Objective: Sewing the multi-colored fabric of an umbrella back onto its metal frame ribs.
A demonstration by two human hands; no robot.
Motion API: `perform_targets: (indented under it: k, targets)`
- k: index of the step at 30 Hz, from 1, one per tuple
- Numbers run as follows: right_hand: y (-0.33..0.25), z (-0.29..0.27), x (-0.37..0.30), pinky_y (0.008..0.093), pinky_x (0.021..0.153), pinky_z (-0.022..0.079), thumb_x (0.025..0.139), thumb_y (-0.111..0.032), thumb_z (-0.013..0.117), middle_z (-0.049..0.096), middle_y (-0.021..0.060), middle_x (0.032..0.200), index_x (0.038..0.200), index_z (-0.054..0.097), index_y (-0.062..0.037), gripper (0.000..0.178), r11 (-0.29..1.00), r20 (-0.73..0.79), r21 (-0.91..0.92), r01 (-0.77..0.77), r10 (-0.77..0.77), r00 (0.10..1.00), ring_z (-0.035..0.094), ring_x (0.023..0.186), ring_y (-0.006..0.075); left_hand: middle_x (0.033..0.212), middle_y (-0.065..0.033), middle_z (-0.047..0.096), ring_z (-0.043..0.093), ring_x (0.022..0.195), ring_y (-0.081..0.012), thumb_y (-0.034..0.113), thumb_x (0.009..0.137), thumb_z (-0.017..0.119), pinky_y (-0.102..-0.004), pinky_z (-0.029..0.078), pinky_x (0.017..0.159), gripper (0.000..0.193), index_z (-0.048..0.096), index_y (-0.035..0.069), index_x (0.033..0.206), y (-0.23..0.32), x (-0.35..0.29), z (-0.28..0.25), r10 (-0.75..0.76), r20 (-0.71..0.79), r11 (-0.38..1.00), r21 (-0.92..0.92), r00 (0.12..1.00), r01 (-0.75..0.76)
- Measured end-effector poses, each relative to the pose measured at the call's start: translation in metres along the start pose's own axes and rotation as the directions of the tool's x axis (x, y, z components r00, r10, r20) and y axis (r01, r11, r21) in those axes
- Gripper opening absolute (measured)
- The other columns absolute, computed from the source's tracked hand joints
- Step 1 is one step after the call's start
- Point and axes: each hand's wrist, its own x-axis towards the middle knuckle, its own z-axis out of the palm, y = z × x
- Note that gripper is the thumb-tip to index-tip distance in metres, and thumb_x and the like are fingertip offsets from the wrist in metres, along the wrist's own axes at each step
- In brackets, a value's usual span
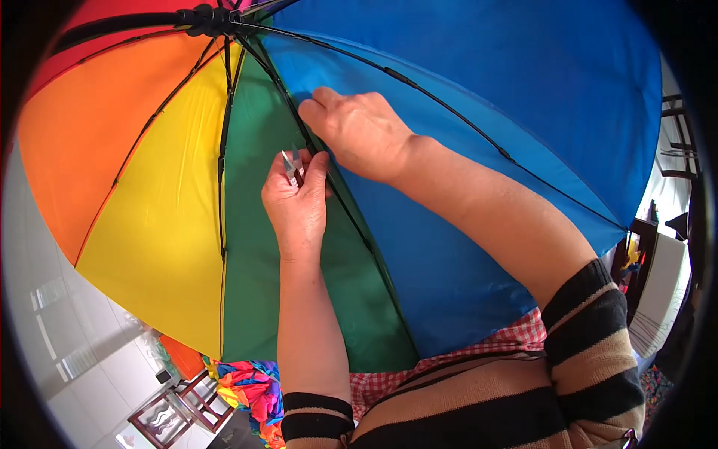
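Observation:
An open umbrella [164, 277] with red, orange, yellow, green and blue panels spreads across the head view, its inner side and black frame facing me. My left hand [295, 206] holds small thread snips [292, 166] in its curled fingers, blades pointing up. It is in front of the green panel, beside a black rib [345, 206] that runs along the green and blue seam. Higher up, my right hand [363, 135] is closed in a pinch at the same rib, over the blue panel. Whatever its fingertips grip is hidden. The black hub [209, 21] sits at the top left.
A heap of multicoloured fabric [258, 393] lies below the canopy's lower edge, near a dark wooden chair [161, 423]. Red checked cloth [374, 385] covers my lap. Dark furniture with a pale surface [662, 292] stands at the right. Pale tiled floor [67, 329] shows at the left.

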Motion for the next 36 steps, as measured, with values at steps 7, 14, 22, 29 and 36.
perform_targets:
  k: [7, 14, 22, 29, 36]
  targets:
    - [0.011, 0.003, 0.001, 0.0416, 0.054, 0.051, 0.075, 0.0, 0.059, 0.056, 0.0127, 0.089, 0.092, 0.051, -0.005, 0.019, 0.998, -0.038, 0.017, 0.061, -0.06, 0.997, 0.062, 0.07, 0.0324, 0.085, -0.0002, 0.054, 0.05, 0.067, -0.007, 0.001, 0.083, 0.067, -0.023, 0.044, 0.063, 0.012, 0.061, 0.0, 0.093, -0.007, 0.024, 0.0, 0.438, -0.212, 0.896, 0.175, 0.873, -0.408]
    - [0.008, 0.002, 0.001, 0.0416, 0.054, 0.051, 0.078, -0.002, 0.059, 0.055, 0.0117, 0.086, 0.09, 0.051, -0.0054, 0.015, 0.995, -0.06, 0.054, 0.088, -0.085, 0.995, 0.062, 0.071, 0.0328, 0.087, 0.0005, 0.049, 0.045, 0.067, -0.0067, -0.003, 0.081, 0.066, -0.0217, 0.042, 0.064, 0.01, 0.064, 0.002, 0.09, -0.001, 0.033, -0.004, 0.259, -0.05, 0.955, 0.164, 0.965, -0.248]
    - [0.024, -0.002, 0.0, 0.0409, 0.062, 0.052, 0.079, 0.0, 0.059, 0.06, 0.0116, 0.086, 0.089, 0.054, -0.0051, 0.012, 0.965, -0.127, 0.261, 0.028, 0.006, 0.992, 0.062, 0.078, 0.0341, 0.078, 0.0058, 0.05, 0.039, 0.064, -0.0034, 0.002, 0.084, 0.069, -0.0194, 0.034, 0.06, 0.008, 0.062, 0.006, 0.088, -0.01, 0.032, -0.035, 0.118, -0.106, 0.99, -0.059, 0.987, -0.125]
    - [0.027, -0.001, 0.0, 0.0403, 0.066, 0.052, 0.079, 0.001, 0.057, 0.061, 0.0118, 0.087, 0.091, 0.055, -0.0046, 0.014, 0.953, -0.138, 0.303, 0.005, 0.039, 0.99, 0.062, 0.08, 0.0342, 0.075, 0.008, 0.051, 0.037, 0.064, -0.0025, 0.005, 0.086, 0.069, -0.0193, 0.033, 0.06, 0.009, 0.061, 0.007, 0.087, -0.007, 0.03, -0.029, 0.076, -0.077, 0.995, -0.062, 0.994, -0.081]
    - [0.026, 0.0, 0.001, 0.0403, 0.067, 0.053, 0.079, 0.001, 0.058, 0.061, 0.0109, 0.09, 0.092, 0.055, -0.0049, 0.014, 0.957, -0.139, 0.288, 0.022, 0.019, 0.99, 0.062, 0.081, 0.0339, 0.076, 0.0076, 0.052, 0.038, 0.064, -0.0024, 0.004, 0.085, 0.068, -0.0192, 0.033, 0.06, 0.008, 0.06, 0.006, 0.087, -0.004, 0.03, -0.03, 0.091, -0.049, 0.996, 0.008, 0.995, -0.09]
